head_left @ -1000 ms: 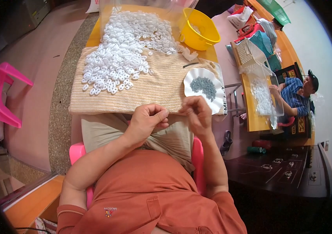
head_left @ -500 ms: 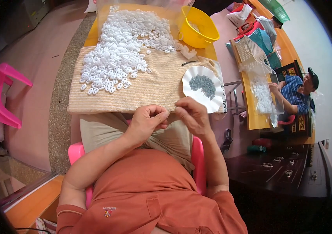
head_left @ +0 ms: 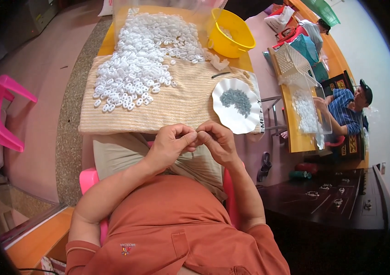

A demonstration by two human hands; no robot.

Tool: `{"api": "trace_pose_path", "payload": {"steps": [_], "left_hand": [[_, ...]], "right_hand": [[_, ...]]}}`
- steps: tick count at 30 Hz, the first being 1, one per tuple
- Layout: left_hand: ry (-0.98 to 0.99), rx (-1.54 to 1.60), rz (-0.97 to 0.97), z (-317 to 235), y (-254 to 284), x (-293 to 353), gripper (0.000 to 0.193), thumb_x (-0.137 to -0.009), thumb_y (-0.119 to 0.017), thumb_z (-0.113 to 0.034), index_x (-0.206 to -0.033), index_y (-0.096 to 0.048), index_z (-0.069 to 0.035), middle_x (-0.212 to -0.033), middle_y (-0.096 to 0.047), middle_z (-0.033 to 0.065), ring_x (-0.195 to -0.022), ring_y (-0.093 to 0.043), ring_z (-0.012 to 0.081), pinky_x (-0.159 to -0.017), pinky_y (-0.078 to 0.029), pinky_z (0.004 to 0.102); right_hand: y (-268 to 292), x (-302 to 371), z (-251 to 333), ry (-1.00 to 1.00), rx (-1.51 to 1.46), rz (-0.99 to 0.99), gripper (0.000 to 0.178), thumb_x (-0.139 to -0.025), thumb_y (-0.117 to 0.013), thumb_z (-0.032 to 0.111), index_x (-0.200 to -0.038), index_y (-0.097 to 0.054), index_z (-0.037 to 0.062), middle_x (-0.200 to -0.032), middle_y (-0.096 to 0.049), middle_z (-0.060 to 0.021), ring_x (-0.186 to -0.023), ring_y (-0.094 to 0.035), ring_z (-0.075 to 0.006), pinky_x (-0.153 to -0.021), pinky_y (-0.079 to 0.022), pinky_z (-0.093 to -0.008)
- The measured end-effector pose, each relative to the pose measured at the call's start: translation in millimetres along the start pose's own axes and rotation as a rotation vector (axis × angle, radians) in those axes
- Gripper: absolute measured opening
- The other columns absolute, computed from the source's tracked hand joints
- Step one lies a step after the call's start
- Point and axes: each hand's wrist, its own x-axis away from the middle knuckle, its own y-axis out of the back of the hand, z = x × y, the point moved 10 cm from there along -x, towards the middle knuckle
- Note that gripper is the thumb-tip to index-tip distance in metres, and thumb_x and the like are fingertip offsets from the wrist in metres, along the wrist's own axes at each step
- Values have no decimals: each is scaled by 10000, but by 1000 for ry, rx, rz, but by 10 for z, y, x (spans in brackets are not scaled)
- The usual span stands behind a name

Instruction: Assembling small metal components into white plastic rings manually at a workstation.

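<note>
My left hand (head_left: pixel 172 143) and my right hand (head_left: pixel 218 141) meet fingertip to fingertip above my lap, at the near edge of the table. Both are closed in a pinch; whatever lies between the fingers is too small to make out. Just beyond my right hand, a white wavy-rimmed plate (head_left: pixel 224 113) bears a heap of small grey pieces (head_left: pixel 237 101). Farther off to the left, a large pile of small white oval plastic pieces with two holes (head_left: pixel 133 68) spreads over a striped beige towel (head_left: pixel 190 98).
A yellow basin (head_left: pixel 234 39) stands at the back right beside a clear plastic bin (head_left: pixel 169 5). A thin dark rod (head_left: pixel 221 74) lies near the plate. Pink stool (head_left: pixel 2 110) on the left floor. At right, another person (head_left: pixel 348 107) sits at a table with white pieces.
My right hand has moved left and slightly down, and its fingertips now touch those of my left hand. My left hand has stayed almost in place.
</note>
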Motion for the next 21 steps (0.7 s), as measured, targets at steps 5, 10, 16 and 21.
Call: {"api": "trace_pose_path", "payload": {"steps": [5,10,16,21], "left_hand": [[3,9,-3,28,17,-10,167,-943,-591,-138,-950,-625,25,-843,-634,37,-732,-599,83,-680,-525,219],[1,0,-24,3,27,6,155,-940,-591,-125,-951,-624,27,-859,-642,42,-749,-607,85,-700,-535,220],[-77,-152,-39,-121,21,23,142,-936,-591,-96,-955,-623,41,-873,-651,47,-777,-613,80,-709,-535,216],[-126,-231,-57,-236,-5,54,132,-926,-599,-77,-960,-623,48,-884,-654,54,-791,-620,85,-703,-533,214]], "right_hand": [[4,7,7,45,113,-8,76,-948,-545,24,-977,-574,-41,-869,-588,-41,-769,-586,-89,-686,-497,-218],[-23,14,29,23,48,-27,87,-944,-561,36,-980,-578,-42,-864,-602,-41,-771,-591,-90,-687,-501,-221],[17,33,-87,-22,-41,-60,127,-935,-595,71,-981,-584,-47,-864,-622,-53,-769,-596,-92,-689,-503,-224],[-1,35,-60,-55,-74,-52,132,-937,-595,87,-972,-590,-40,-835,-634,-42,-761,-593,-87,-682,-496,-221]]}}
